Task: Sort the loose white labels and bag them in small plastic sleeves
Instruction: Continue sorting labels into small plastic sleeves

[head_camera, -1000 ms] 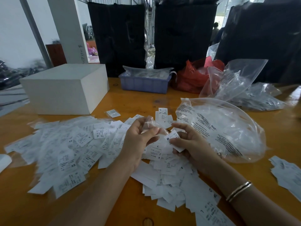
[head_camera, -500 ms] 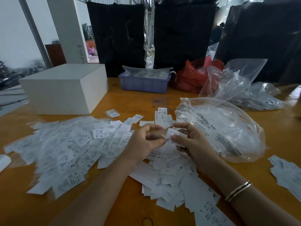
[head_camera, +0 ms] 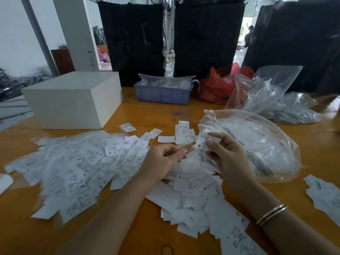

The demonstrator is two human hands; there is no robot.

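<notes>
orange wooden table | white pillar | black wrapped stacks behind | daylight at right

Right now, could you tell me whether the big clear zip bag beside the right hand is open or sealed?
Cannot tell. The clear zip bag lies puffed on the table, its zip strip curving over the top, but the blurred plastic hides any gap.

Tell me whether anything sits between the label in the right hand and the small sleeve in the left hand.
Nothing visible does. The right hand pinches the label marked M just beside the small clear sleeve held by the left hand, with only a narrow open gap above the pile of labels.
</notes>
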